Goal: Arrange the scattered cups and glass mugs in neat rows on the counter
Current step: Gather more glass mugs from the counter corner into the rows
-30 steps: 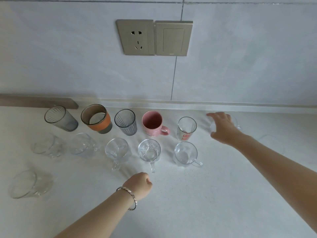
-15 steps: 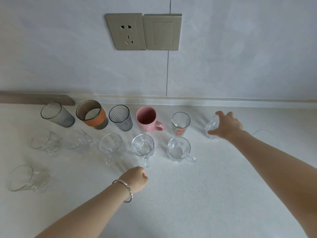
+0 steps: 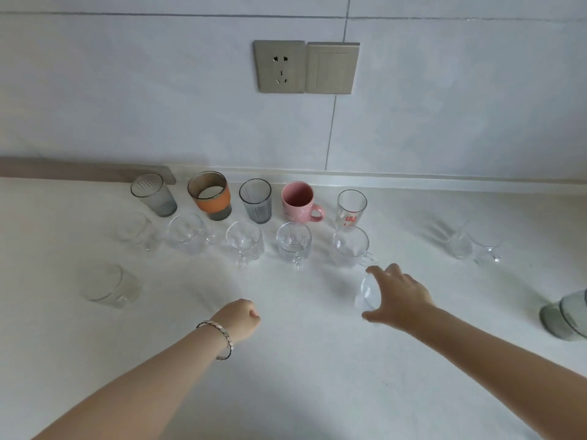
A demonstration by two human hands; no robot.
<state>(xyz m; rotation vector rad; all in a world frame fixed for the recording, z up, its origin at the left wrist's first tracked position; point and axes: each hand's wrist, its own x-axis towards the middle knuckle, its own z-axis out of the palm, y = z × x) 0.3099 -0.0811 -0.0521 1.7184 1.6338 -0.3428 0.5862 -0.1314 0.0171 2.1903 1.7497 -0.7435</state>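
Note:
My right hand point(image 3: 401, 296) grips a clear glass cup point(image 3: 367, 293), tilted, just above the white counter point(image 3: 301, 376), in front of the right end of the second row. My left hand point(image 3: 243, 319) rests on the counter as a closed fist, holding nothing. Along the wall stands a back row: a grey glass point(image 3: 154, 194), an orange-banded cup point(image 3: 210, 195), a ribbed grey glass point(image 3: 256, 201), a pink mug point(image 3: 298, 202) and a clear glass with red print point(image 3: 351, 208). Several clear glass mugs form a second row, among them one point(image 3: 293, 242) and another point(image 3: 350, 246).
A lone clear glass point(image 3: 106, 285) stands at the front left. A clear glass mug point(image 3: 476, 244) sits apart at the right. A grey glass point(image 3: 567, 315) is cut off by the right edge. A socket and switch plate point(image 3: 306, 67) is on the tiled wall.
My right hand has taken hold of the clear glass cup near the wall on the right and carried it forward and left, in front of the second row. My left fist has stayed put.

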